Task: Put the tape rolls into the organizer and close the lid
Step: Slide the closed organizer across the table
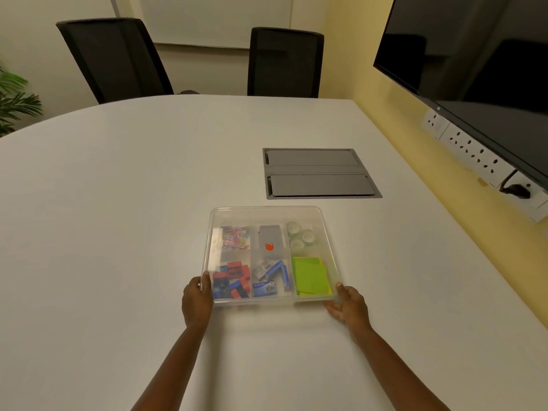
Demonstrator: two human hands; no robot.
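- Three clear tape rolls [300, 235] are seen lying in the far right compartment of a clear plastic organizer [331, 256], clustered together and touching.
- A transparent lid [267, 213] is laid over the organizer; its rounded rim is seen just outside the compartment walls, and whether it is pressed fully shut cannot be told.
- Through the lid the other compartments are seen: coloured paper clips [235, 237] far left, a grey card with a red dot [269, 240] far middle, red and blue sharpeners or clips [231, 280] near left, blue staple boxes [269, 278] near middle, green and yellow sticky notes [311, 275] near right.
- The left hand [196, 302] is curled around the near left corner of the lid and organizer, thumb on top.
- The right hand [348, 307] is closed on the near right corner, thumb over the rim.
- The organizer lies directly ahead of both hands, its slightly longer side running left to right; the tape rolls are at the far side, nearer the right hand.
- A downward press along the near edge is judged to be what remains.
- The organizer rests on a white table [118, 218]; a grey cable hatch [320, 173] is set into it beyond, well apart.
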